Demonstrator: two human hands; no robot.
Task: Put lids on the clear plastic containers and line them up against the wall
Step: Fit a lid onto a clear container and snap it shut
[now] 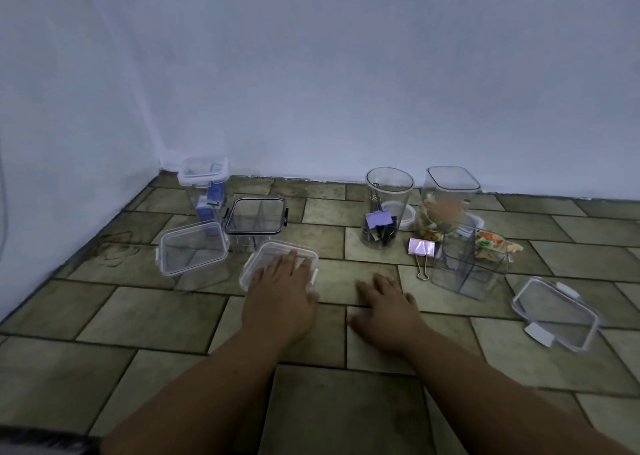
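My left hand [280, 295] lies flat, palm down, on the lid of a low clear container [266, 255] near the middle of the floor. My right hand [388, 307] rests flat on the tiles beside it, holding nothing. Left of them stand a lidded clear container [192, 252], a dark-rimmed lidded box [255, 217] and a tall lidded container [204, 177] near the wall corner. On the right stand an uncovered round cup with binder clips [388, 208], a tall uncovered container with packets [450, 205] and an uncovered divided box [467, 269]. A loose lid [557, 314] lies at far right.
A pink binder clip [420, 248] lies on the tiles between the cup and the divided box. A round white lid [407, 214] sits behind the cup. A colourful packet [495, 246] lies by the divided box. The pale wall [346, 91] meets the floor just behind the containers.
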